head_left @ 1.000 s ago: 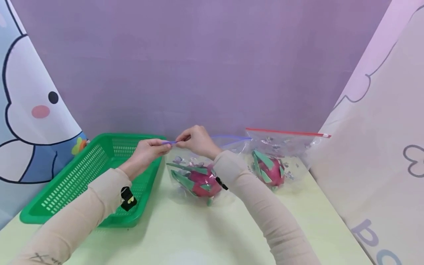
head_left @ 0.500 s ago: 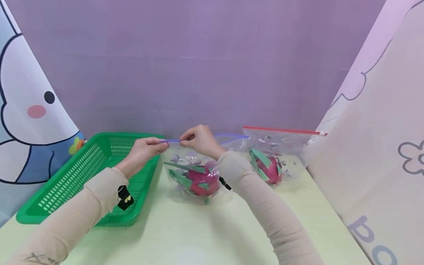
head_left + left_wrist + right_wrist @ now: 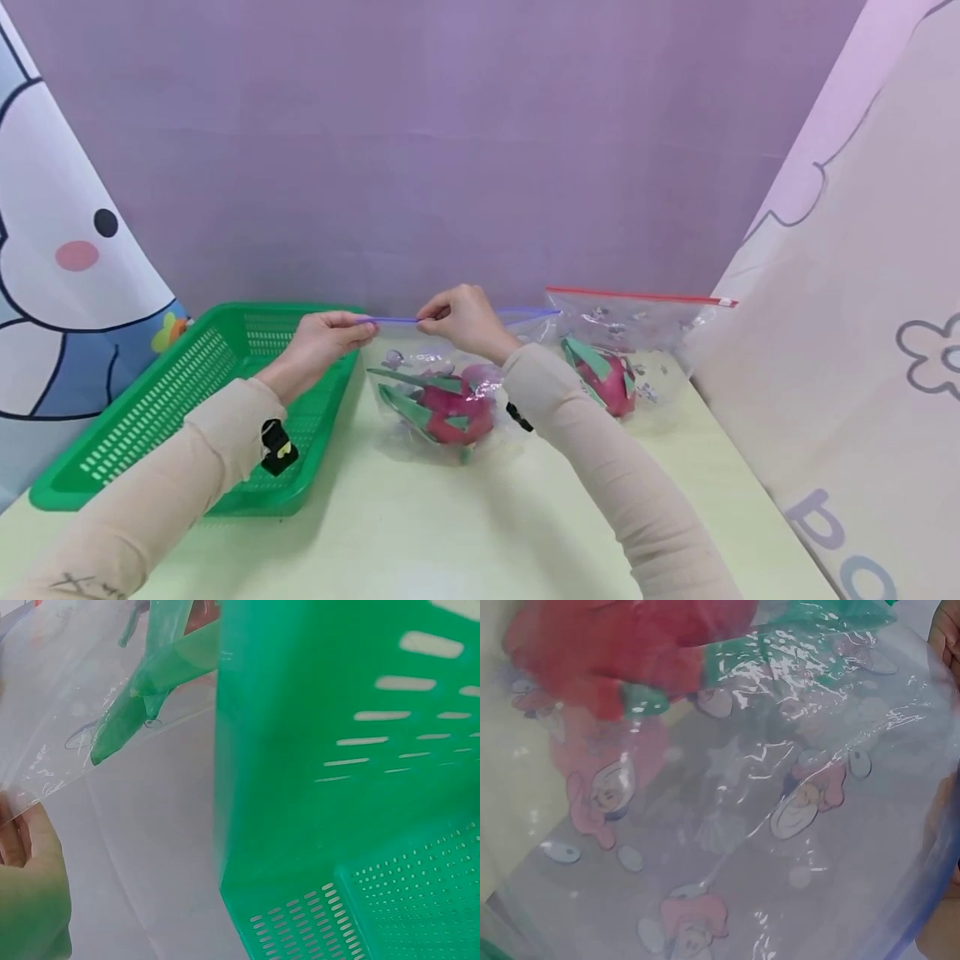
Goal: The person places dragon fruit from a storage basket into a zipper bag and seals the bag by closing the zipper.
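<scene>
A clear zip bag (image 3: pixel 401 360) with a blue-purple zip edge holds a pink dragon fruit (image 3: pixel 459 412) with green leaf tips. My left hand (image 3: pixel 318 342) pinches the left end of that zip between thumb and fingers. Further right along the same edge, my right hand (image 3: pixel 465 321) pinches the zip. From there to the bag's right end the zip strip bows apart. In the right wrist view the bag's printed film (image 3: pixel 727 795) fills the picture, with fingers at the right border. The left wrist view shows my left hand (image 3: pixel 34 885) at the bag's corner.
Left of the bag stands a green plastic basket (image 3: pixel 300 492) with slotted walls. On the right, a second clear bag (image 3: pixel 660 333) with a red slider zip holds another dragon fruit (image 3: pixel 617 387). A purple backdrop (image 3: pixel 480 150) rises behind the pale table (image 3: pixel 420 533).
My right hand has slid rightwards along the blue-purple zip, widening the gap between my hands. My left hand keeps its pinch on the left end. The whole view has shifted slightly.
</scene>
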`<state>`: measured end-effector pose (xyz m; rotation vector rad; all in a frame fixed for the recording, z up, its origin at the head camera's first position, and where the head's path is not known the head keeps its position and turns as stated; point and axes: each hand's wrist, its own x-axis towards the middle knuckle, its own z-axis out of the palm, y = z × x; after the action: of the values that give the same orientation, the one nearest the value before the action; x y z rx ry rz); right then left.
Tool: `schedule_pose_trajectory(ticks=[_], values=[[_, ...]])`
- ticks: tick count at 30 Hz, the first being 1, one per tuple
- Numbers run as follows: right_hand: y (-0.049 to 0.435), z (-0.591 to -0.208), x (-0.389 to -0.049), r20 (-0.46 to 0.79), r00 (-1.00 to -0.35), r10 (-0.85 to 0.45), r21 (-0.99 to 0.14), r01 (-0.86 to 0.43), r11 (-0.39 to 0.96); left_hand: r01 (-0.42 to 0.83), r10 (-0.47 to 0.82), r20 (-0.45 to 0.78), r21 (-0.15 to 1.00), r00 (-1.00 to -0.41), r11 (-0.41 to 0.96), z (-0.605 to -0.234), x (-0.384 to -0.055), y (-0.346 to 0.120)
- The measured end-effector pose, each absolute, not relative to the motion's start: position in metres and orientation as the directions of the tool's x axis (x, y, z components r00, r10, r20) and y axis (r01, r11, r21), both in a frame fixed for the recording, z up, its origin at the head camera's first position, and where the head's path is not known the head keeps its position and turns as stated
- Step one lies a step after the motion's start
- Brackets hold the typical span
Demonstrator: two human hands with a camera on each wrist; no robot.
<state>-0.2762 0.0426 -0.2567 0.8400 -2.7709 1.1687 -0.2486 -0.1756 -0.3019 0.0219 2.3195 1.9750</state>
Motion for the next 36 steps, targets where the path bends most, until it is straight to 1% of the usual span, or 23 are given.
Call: schedule_pose_trajectory(ticks=[9,13,17,20,26,36], values=[[0.051,-0.258,-0.278,0.225,-0.857,-0.464,-0.649,-0.487,0.585,-0.052,0.095,-0.07,0.982,-0.993,0.184,-0.303,-0.247,-0.184],[0.056,-0.259,-0.278,0.221,-0.858,-0.464,-0.654,-0.484,0.582,-0.061,0.099,-0.077,0.985,-0.992,0.159,-0.305,-0.247,-0.185],[0.064,-0.257,-0.278,0.243,-0.855,-0.459,-0.635,-0.498,0.591,-0.055,0.104,-0.068,0.991,-0.992,0.124,-0.305,-0.248,-0.184],[0.07,-0.255,-0.277,0.256,-0.856,-0.448,-0.616,-0.502,0.607,-0.05,0.105,-0.065,0.99,-0.992,0.133,-0.305,-0.249,-0.183],[0.079,-0.257,-0.276,0.228,-0.874,-0.429,-0.627,-0.469,0.622,-0.05,0.113,-0.064,0.991,-0.992,0.124,-0.306,-0.25,-0.185],[0.091,-0.256,-0.28,0.223,-0.885,-0.409,-0.623,-0.452,0.639,-0.024,0.128,-0.038,0.993,-0.991,0.113,-0.307,-0.25,-0.189]])
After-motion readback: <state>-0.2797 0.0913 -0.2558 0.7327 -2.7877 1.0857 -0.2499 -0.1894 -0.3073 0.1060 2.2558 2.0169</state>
